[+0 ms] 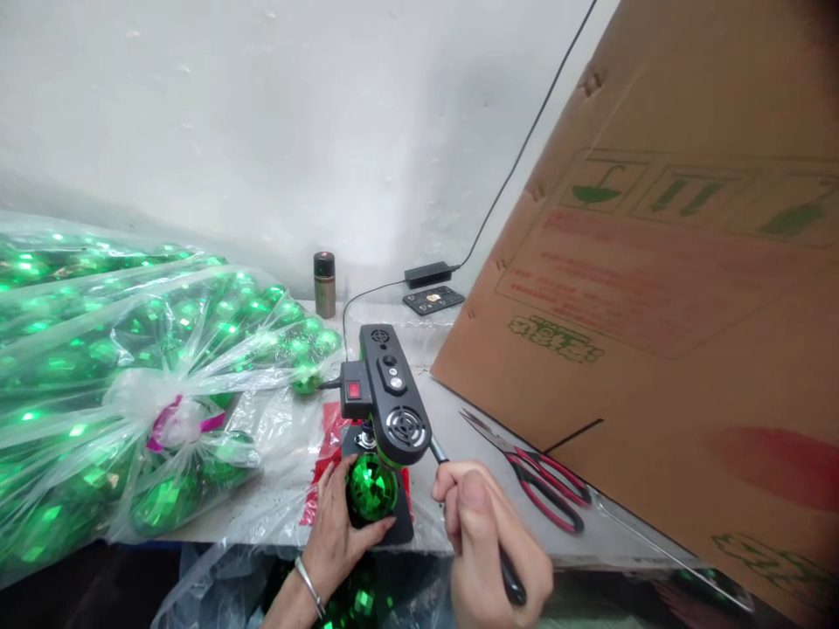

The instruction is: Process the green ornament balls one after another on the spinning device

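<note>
Starting nearest the camera: what is the state of the hands?

Right hand (493,549): curled into a fist round a lever (513,584), the end of its black grip showing below. Left hand (337,524): half curled, cupping a green ball (373,487), fingers along its left side, thumb at the underside.

And where does the ball sit?

Over the black base of a small machine (393,393), just by the near end of its upper arm. Whether arm and ball touch, I cannot tell. In my judgement, the cupping steadies something that would otherwise roll, and the fist gives firm control of the lever.

Anything alongside?

Red plastic (329,428) lies under the base, perhaps to protect the table (429,489). Scissors (544,480) lie to the right, handles towards the person, presumably for easy reach. Beyond them stands a large carton (655,349). Left, a clear bag (137,384) of green balls is bound by a purple tie (163,424), likely against spilling.

Far side?

An upright bottle (324,284), a phone (433,300) lying flat and a power adapter (429,274), near the wall (262,131); set back, I judge, out of the hands' way.
</note>
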Motion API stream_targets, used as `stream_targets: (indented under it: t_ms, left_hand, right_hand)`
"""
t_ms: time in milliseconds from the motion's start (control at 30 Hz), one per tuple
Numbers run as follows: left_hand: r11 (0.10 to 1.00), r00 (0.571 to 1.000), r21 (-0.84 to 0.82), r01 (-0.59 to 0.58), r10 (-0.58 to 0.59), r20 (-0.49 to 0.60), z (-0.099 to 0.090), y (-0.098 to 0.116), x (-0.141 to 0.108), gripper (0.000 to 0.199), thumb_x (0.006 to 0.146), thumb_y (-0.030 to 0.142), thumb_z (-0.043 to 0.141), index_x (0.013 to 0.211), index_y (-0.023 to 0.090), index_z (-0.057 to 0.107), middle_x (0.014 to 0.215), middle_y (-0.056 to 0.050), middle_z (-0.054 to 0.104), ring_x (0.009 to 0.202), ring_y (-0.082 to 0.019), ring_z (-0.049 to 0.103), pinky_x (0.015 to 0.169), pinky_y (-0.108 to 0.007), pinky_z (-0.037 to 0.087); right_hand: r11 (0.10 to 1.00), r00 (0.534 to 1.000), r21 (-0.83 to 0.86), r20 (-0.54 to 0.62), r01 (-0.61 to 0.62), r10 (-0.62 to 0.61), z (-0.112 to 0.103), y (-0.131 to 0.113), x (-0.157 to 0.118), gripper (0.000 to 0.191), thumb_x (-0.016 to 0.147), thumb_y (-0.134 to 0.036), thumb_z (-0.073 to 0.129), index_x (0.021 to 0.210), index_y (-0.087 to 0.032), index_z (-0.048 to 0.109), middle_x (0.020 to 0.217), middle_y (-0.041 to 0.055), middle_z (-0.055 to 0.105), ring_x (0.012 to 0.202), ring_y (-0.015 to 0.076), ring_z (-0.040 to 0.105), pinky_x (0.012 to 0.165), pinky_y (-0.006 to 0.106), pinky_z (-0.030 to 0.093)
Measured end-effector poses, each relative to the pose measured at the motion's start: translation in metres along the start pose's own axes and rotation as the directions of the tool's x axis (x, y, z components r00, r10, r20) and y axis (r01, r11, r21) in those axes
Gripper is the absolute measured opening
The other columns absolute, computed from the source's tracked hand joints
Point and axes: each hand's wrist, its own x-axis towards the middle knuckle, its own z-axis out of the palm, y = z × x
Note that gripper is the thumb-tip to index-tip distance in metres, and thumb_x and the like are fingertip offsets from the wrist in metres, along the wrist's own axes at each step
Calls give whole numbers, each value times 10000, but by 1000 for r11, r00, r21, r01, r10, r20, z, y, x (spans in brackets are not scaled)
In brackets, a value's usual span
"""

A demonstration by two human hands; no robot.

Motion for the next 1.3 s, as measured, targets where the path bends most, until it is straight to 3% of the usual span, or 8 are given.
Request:
stream_targets:
  t_ms: [133,267,400,567,767,900,1167,1300]
  left_hand:
    - [998,998,35,-43,42,51,-6,1,-2,879,741,473,1021,1510,205,689,1536,-249,776,1515,-571,675,1321,-827,489]
    - [993,992,64,-101,95,86,-1,7,4,828,728,430,1009,1473,213,719,1493,-223,806,1481,-551,711,1369,-842,418]
    - [996,995,54,-71,67,74,8,15,15,852,726,429,975,1502,214,696,1505,-210,794,1487,-538,702,1344,-831,455]
    - [998,993,34,-55,51,108,12,17,21,895,670,380,984,1493,221,672,1498,-195,797,1482,-527,699,1388,-834,380]
    - [999,996,8,-34,33,89,12,15,20,890,629,351,986,1455,225,678,1452,-185,800,1476,-530,694,1373,-829,399]
    - [1000,996,-4,-21,22,84,13,16,19,871,635,340,974,1447,229,679,1451,-172,789,1476,-515,690,1374,-813,403]
    - [1000,995,6,-15,14,96,9,20,18,870,634,313,983,1451,247,691,1424,-138,780,1416,-474,708,1350,-760,460]
    - [1000,994,-12,-9,10,106,9,21,17,859,641,314,976,1448,248,690,1441,-140,788,1435,-481,703,1375,-779,424]
  right_hand:
    - [999,999,3,-30,33,-33,2,-2,1,480,1223,-187,533,745,-231,534,676,-35,543,593,108,548,529,259,375]
    - [1000,1000,2,2,0,0,-2,1,0,441,1216,-182,549,780,-219,609,716,-16,593,581,112,545,515,274,359]
    - [1000,1000,14,-13,12,-12,-2,2,-3,461,1217,-207,571,762,-214,645,678,-13,565,606,136,566,561,286,401]
    - [996,995,24,-62,-81,82,3,-2,-5,460,1225,-240,576,773,-214,657,722,-2,609,588,124,539,550,302,360]
    - [998,997,52,-71,43,-39,2,12,-12,456,1185,-159,581,735,-226,581,635,-24,559,598,144,610,552,283,383]
    - [994,988,22,-121,103,-100,5,22,-20,468,1189,-191,579,724,-234,549,606,-38,544,577,144,620,569,289,414]
    - [988,977,-58,-153,143,-151,9,28,-25,523,1212,-215,547,690,-235,522,615,-42,534,537,126,572,546,296,386]
    - [988,975,-65,-161,141,-150,9,30,-27,525,1209,-224,549,684,-233,520,640,-36,562,526,120,556,538,294,378]
